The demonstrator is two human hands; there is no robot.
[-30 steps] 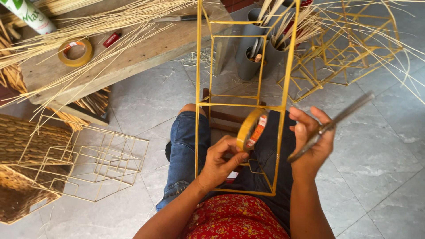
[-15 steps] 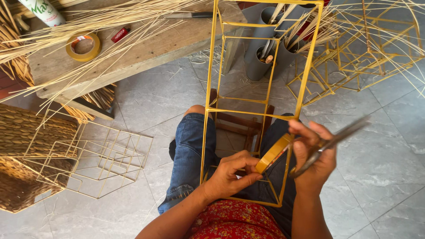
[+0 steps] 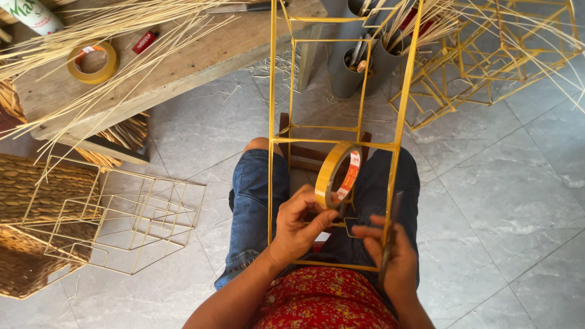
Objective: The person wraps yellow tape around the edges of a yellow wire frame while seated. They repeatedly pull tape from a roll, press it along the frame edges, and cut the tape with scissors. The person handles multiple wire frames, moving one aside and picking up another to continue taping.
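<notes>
A tall yellow wire frame [image 3: 400, 116] stands over my lap, its lower end between my knees. My left hand [image 3: 298, 226] grips a roll of yellow tape [image 3: 334, 173], held upright inside the frame just under a crossbar. My right hand [image 3: 393, 256] is lower and to the right, closed around a thin dark tool, seemingly scissors [image 3: 390, 234], with fingers reaching toward the tape's loose end. I sit on a small wooden stool [image 3: 304, 155].
A wooden bench [image 3: 201, 52] at the upper left carries a second tape roll [image 3: 92, 61], a red lighter [image 3: 144, 42] and long straw stalks. Pale wire frames [image 3: 122, 210] and woven baskets [image 3: 27, 183] lie left. Grey pots [image 3: 350, 76] and yellow frames [image 3: 487, 67] stand behind.
The tape roll went from tilted low near my right hand to upright and higher in my left hand. My right hand dropped and turned the tool from slanted outward to nearly vertical.
</notes>
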